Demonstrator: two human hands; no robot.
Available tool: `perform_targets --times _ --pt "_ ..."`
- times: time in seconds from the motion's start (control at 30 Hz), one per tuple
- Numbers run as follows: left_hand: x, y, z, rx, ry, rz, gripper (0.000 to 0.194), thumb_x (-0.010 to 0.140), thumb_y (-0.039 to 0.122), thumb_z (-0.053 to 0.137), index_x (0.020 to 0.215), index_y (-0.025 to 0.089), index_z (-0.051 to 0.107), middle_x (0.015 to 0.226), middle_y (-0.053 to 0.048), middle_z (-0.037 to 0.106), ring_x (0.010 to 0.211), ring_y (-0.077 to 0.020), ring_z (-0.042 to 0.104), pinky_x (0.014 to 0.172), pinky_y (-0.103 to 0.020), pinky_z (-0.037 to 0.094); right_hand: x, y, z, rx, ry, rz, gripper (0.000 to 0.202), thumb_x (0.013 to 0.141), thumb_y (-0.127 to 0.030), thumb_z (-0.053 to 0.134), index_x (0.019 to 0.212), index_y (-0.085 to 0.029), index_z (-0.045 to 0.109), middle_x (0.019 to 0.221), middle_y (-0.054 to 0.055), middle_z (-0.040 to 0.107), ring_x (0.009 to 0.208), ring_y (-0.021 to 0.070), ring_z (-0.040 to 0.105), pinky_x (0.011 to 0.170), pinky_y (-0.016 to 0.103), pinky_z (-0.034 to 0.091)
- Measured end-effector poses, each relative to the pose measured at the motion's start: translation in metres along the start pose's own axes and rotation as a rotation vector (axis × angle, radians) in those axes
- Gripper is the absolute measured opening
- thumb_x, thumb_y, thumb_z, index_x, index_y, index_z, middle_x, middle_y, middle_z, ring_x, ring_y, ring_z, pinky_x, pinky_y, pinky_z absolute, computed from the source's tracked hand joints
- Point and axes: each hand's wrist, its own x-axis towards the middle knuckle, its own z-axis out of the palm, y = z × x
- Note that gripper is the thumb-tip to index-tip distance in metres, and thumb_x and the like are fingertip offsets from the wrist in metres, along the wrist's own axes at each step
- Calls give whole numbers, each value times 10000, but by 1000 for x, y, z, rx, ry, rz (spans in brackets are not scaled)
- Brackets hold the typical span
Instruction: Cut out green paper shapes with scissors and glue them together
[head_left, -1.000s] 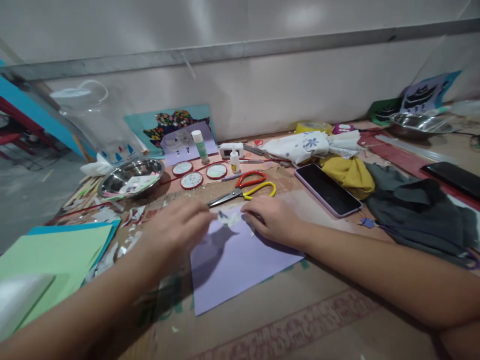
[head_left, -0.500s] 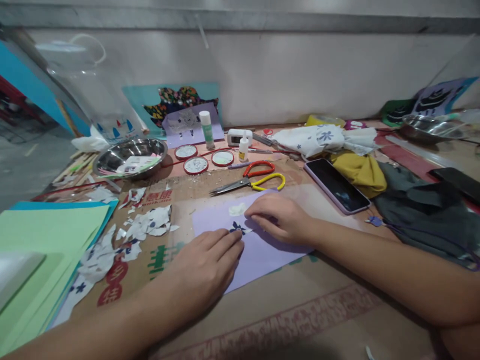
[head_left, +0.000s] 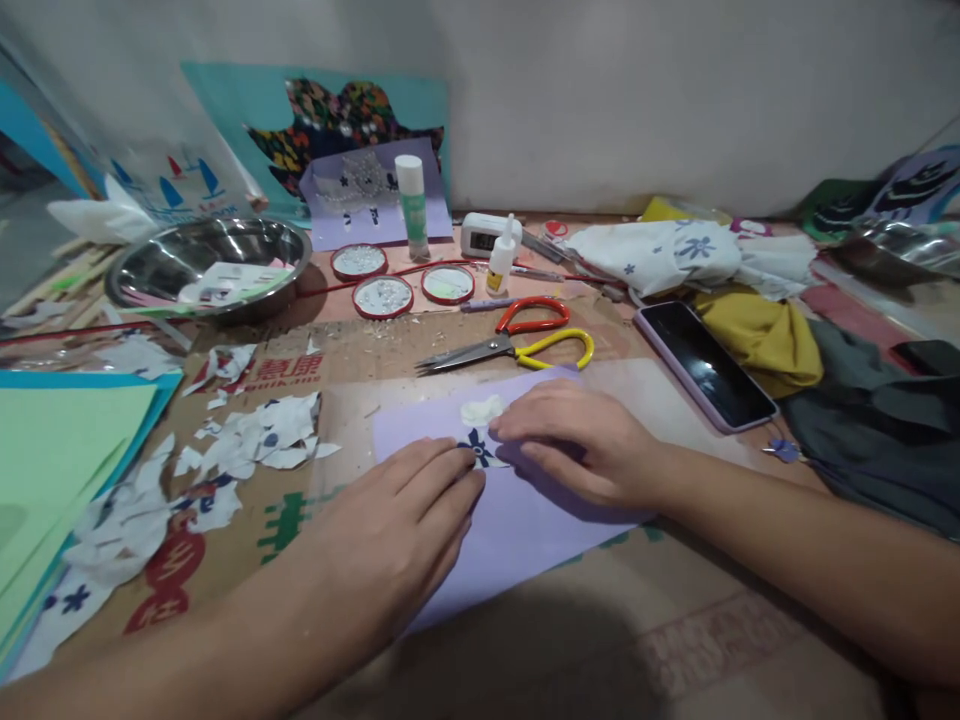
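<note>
A sheet of purple paper (head_left: 517, 545) lies on the cardboard, with a white patch (head_left: 481, 410) and a dark blue flower cutout (head_left: 480, 446) on it. My left hand (head_left: 412, 520) rests on the sheet with its fingers stretched out, the fingertips touching the flower's left side. On the other side, my right hand (head_left: 585, 435) lies with bent fingers, the thumb apart from them. Its fingertips are beside the white patch and the flower's right edge, and nothing shows between them. Just beyond the sheet are scissors (head_left: 517, 345) with one red and one yellow handle.
White fabric scraps (head_left: 262, 435) and green paper (head_left: 60, 450) lie at the left. Behind stand a metal bowl (head_left: 289, 275), a glue stick (head_left: 412, 205), a small dropper bottle (head_left: 500, 260) and red-rimmed lids (head_left: 382, 297). A phone (head_left: 705, 365) and dark cloth (head_left: 870, 440) lie at the right.
The view has tilted down and moved closer. My right hand's fingers have shifted slightly, so more of the flower shows; my left hand stays on the paper.
</note>
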Motion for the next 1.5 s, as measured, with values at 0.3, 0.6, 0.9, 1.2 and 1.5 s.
perform_targets --times 0.3,0.6,0.9,1.2,1.5 --pt "1 -1 -3 31 8 -30 315 1038 199 450 1137 109 735 1167 -116 774 1029 -297 718 844 -467 631 -2 0 0 -19 -122 -59 198 987 -252 586 1136 -146 662 1170 139 749 1181 260 643 1036 406 487" --pt "2 -3 -3 75 -18 -35 349 1040 236 448 1197 88 723 1283 -120 738 1037 -312 703 852 -488 609 -1 -2 0 -37 -170 -62 200 1004 -277 561 1130 -160 664 1183 121 747 1193 274 623 1071 429 464" --pt "2 -3 -4 31 -25 -54 341 1039 249 452 1202 116 721 1303 -102 731 1086 -317 685 887 -501 584 -4 2 1 -60 59 27 207 1021 -270 529 1142 -183 673 1058 115 747 1081 238 666 983 418 516" --pt "5 1 -9 22 14 -69 278 1025 215 480 1064 150 748 1107 -83 782 938 -277 690 833 -465 566 -3 2 0 -62 113 57 180 1022 -243 517 1088 -189 676 997 94 753 1011 228 678 917 396 534" --pt "6 -1 -8 18 -4 -52 288 1026 216 472 1100 130 737 1119 -96 774 969 -281 680 852 -470 562 -3 3 1 -43 82 63 193 1024 -262 515 1093 -192 681 1026 106 738 1026 235 673 934 412 532"
